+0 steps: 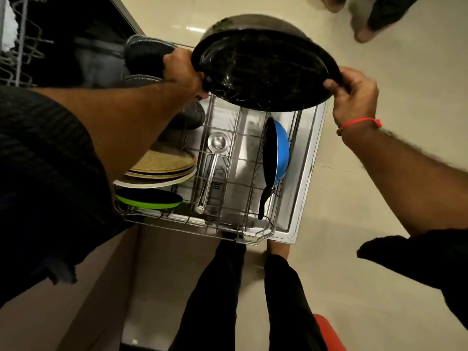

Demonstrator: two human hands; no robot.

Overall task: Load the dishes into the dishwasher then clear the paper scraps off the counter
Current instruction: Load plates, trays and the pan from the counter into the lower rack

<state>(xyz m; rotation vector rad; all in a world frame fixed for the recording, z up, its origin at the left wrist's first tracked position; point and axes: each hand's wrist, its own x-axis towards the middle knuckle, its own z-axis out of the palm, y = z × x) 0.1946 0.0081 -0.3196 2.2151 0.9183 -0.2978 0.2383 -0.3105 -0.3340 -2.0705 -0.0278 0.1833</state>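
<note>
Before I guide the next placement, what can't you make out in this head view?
- Rack slots under the big black pan: hidden by the pan.
- Counter and paper scraps: outside the frame.
- Plates, left parts: covered by the left forearm.
- Upper rack: cut by the edge.

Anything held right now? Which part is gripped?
Yes: a large black pan, held by both hands at opposite sides of its rim, left hand and right hand, above the lower rack.
</note>
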